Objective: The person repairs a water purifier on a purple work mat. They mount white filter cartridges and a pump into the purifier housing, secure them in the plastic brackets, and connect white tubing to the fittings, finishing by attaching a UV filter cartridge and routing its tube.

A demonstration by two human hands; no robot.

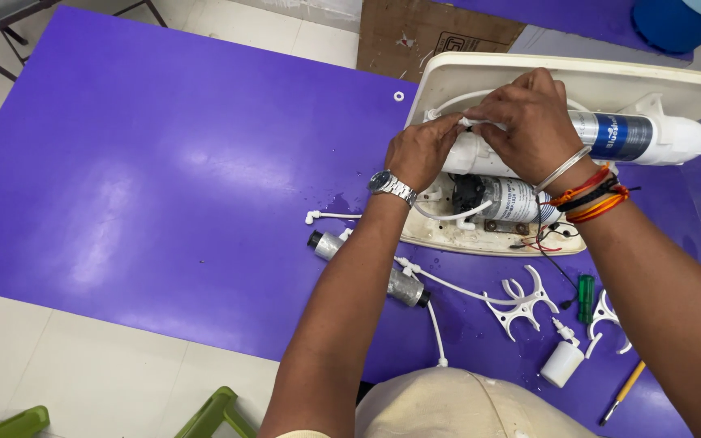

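Observation:
A cream water-purifier housing lies open on the purple table. Inside it lie a white filter cartridge with a blue label and a small pump with a silver label. My left hand, with a metal wristwatch, pinches a thin white tube at the cartridge's left end. My right hand, with a bangle and coloured threads on the wrist, grips the same tube fitting from above. The fingers of both hands meet there and hide the joint.
On the table near me lie a grey cylindrical filter with white tubing, white plastic clips, a green screwdriver, a small white canister and a yellow-handled tool. A cardboard box stands behind the housing.

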